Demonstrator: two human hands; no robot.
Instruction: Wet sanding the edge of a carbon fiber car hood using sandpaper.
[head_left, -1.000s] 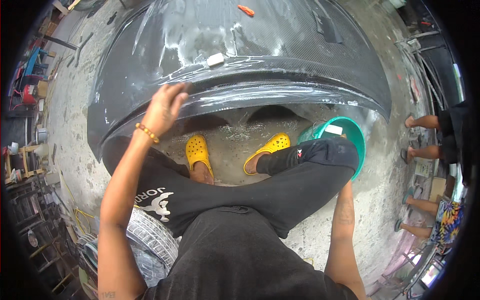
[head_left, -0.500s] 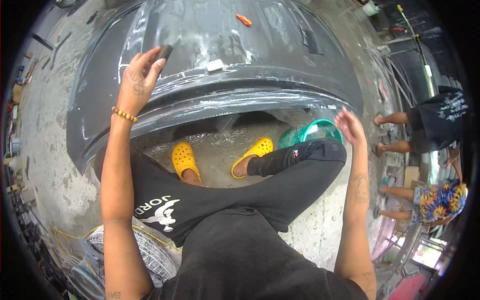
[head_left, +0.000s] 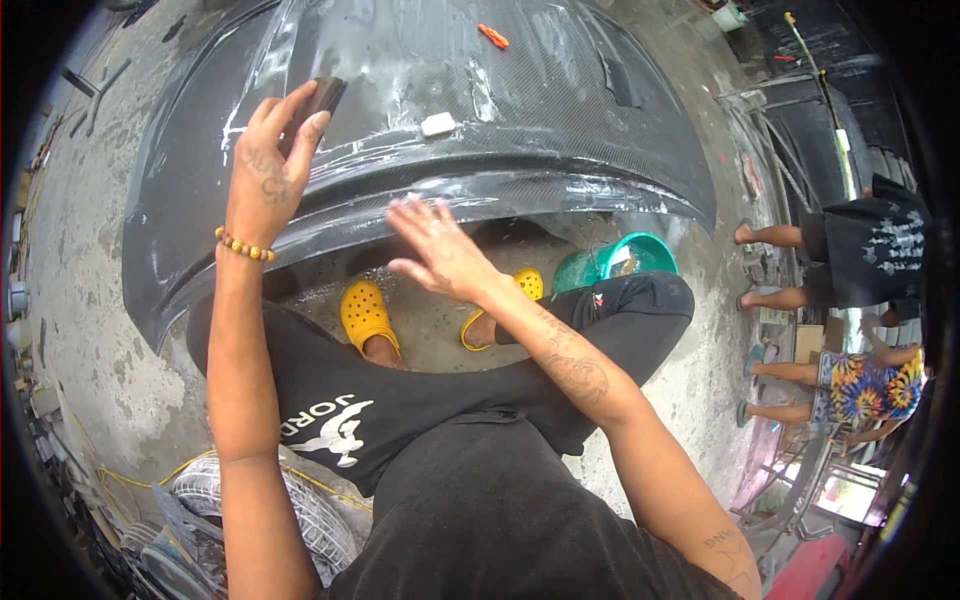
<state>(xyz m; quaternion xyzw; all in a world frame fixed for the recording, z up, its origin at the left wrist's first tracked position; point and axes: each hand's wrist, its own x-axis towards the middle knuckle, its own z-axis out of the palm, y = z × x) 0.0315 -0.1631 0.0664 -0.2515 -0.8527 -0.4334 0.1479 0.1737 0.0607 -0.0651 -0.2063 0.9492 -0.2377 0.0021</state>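
Pinched between thumb and fingers of my left hand [head_left: 270,165] is a dark, folded piece of sandpaper [head_left: 324,97], raised over the left part of a car hood [head_left: 540,115]. The hood is dark with a woven pattern, wet, and streaked with whitish residue. My right hand [head_left: 440,248] is open, fingers stretched out and slightly blurred, at the hood's near edge. Whether its fingertips touch the surface I cannot tell. A small white block [head_left: 438,124] lies on the hood, and farther back is a small orange object [head_left: 493,36].
A green bucket [head_left: 640,256] stands by my right knee, below the hood's edge. My yellow clogs [head_left: 367,316] rest on wet concrete. A tire [head_left: 300,510] and a yellow cord [head_left: 130,477] lie at lower left. Two people [head_left: 870,245] stand at the right, beside metal frames.
My right hand has swung left from beside the bucket to the middle of the hood's near edge. My left hand keeps the sandpaper, nearly in place.
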